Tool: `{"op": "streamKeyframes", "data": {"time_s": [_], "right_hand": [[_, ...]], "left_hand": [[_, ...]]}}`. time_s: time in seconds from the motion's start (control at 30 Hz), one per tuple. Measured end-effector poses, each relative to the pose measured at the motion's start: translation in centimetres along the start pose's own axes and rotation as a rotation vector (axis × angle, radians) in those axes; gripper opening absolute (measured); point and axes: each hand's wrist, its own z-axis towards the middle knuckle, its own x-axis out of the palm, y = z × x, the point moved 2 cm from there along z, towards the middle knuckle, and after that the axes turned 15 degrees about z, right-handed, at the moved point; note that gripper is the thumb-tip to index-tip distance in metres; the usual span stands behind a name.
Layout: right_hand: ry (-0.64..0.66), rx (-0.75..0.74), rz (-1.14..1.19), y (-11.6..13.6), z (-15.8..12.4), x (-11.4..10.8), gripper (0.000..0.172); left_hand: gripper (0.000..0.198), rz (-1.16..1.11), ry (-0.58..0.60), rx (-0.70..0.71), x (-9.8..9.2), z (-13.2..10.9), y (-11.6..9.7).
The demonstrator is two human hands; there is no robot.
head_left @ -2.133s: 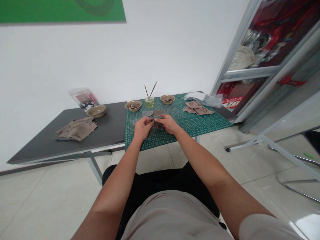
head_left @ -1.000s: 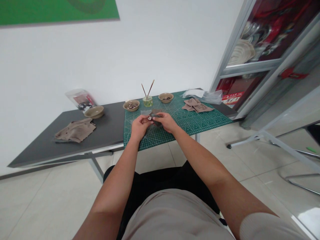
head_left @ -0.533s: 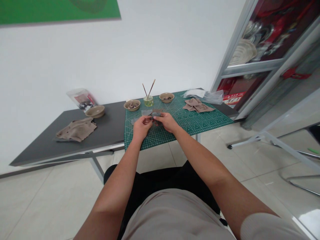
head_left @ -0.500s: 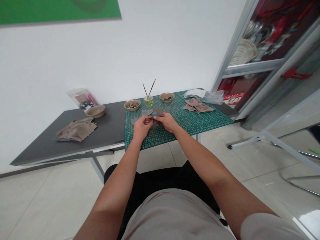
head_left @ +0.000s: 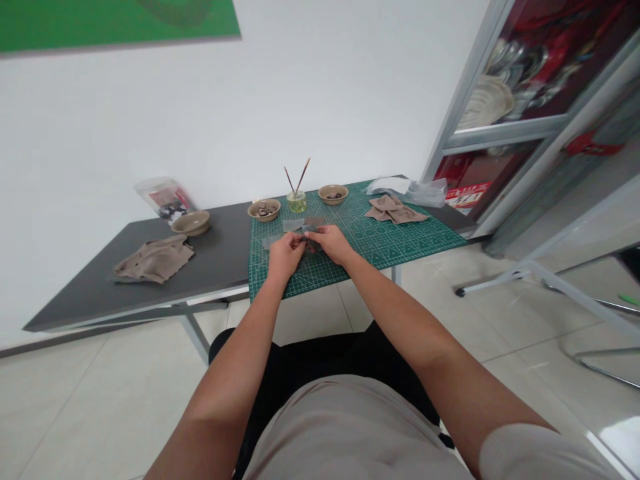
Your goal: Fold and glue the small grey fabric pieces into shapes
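My left hand (head_left: pixel 286 256) and my right hand (head_left: pixel 334 243) meet over the green cutting mat (head_left: pixel 400 247), fingertips pinched close together. Between the right thumb and fingers is a thin dark grey sheet (head_left: pixel 312 228), perhaps sandpaper. The left fingertips are closed at the same spot; what they pinch is too small to make out. Just beyond the hands lie a light grey square sheet (head_left: pixel 293 225) and a brownish one (head_left: pixel 315 221). A translucent grey piece (head_left: pixel 270 243) lies left of my left hand. Something reddish shows below the fingers, mostly hidden.
Behind the hands stand a glass jar (head_left: pixel 297 202) with two thin sticks, a bowl of small pieces (head_left: pixel 264 209) and another bowl (head_left: pixel 333 195). Rightward lie a brown cloth (head_left: pixel 395 209) and plastic bags (head_left: pixel 425 192). Leftward are another cloth (head_left: pixel 154 259), bowl (head_left: pixel 191 223) and bag (head_left: pixel 165 199).
My hands stay together in nearly the same place, with only slight finger movement, the right hand shifting a little left. The bowls, jar and cloths have not moved.
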Motion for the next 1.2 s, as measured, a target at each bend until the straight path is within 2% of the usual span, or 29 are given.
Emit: {"op": "streamKeyframes", "data": {"time_s": [0.2, 0.4, 0.6, 1.07, 1.2], "right_hand": [[0.051, 0.057, 0.123, -0.12, 0.0, -0.01, 0.037], [-0.006, 0.035, 0.083, -0.08, 0.0, -0.08, 0.036], [0.028, 0.057, 0.127, 0.27, -0.31, 0.26, 0.038], [0.005, -0.041, -0.062, 0.45, -0.72, 0.16, 0.035], [-0.03, -0.05, 0.001, 0.06, -0.42, 0.09, 0.037]], "left_hand": [[0.013, -0.104, -0.054, -0.087, 0.09, -0.11, 0.24], [0.009, -0.014, -0.019, 0.008, 0.07, -0.26, 0.03], [0.013, -0.098, -0.033, -0.048, 0.15, -0.1, 0.27], [0.006, -0.009, -0.031, 0.026, 0.16, -0.37, 0.03], [0.013, -0.128, -0.04, -0.013, 0.27, -0.28, 0.07]]}}
